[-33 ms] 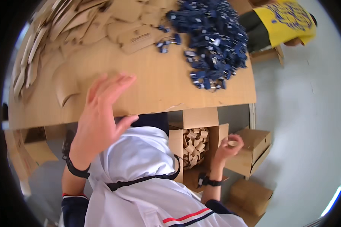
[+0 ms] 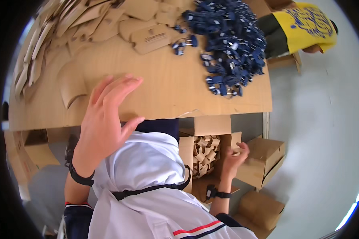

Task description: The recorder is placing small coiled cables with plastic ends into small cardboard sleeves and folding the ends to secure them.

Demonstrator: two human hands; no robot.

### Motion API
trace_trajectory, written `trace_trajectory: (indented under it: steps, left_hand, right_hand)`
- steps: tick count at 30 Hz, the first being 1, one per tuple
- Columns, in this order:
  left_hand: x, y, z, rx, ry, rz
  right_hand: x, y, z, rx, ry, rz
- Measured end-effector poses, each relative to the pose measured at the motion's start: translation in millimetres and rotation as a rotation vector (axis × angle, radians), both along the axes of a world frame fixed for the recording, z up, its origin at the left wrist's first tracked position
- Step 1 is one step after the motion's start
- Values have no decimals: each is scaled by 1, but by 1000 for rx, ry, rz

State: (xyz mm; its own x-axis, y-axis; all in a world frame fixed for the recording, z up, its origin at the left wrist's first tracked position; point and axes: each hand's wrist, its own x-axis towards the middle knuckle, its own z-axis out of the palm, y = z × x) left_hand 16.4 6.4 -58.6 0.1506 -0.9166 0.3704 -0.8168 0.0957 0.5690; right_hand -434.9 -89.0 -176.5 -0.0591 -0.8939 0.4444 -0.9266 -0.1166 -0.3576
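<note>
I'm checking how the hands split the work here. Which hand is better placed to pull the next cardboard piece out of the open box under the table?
Probably the right hand: it is down at the rim of the open box of cardboard pieces, while the left hand is raised, open, over the table edge.

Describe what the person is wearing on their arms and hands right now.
Both hands are bare, with no gloves. The left hand has a black band around its wrist, and the right hand has a black wrist strap carrying a small dark unit. The upper arms are covered by dark navy short sleeves trimmed in red on a white shirt; the forearms are uncovered.
</note>
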Motion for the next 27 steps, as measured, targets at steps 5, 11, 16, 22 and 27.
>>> trace_trajectory:
  steps: [5, 11, 16, 22, 27]
  left_hand:
    - [6, 2, -13, -3, 39, 23]
    - [3, -1, -16, 27, -67, 51]
    - [5, -1, -21, -129, 75, 35]
    - [14, 9, -13, -2, 216, -46]
    - [12, 29, 50, 113, 152, -95]
  right_hand:
    - [34, -34, 25, -159, -52, 193]
    - [214, -125, 163, -185, 98, 998]
    - [294, -203, 157, -47, 403, 1317]
    - [318, -207, 150, 63, 310, 1363]
    - [319, -208, 178, -114, -549, 1296]
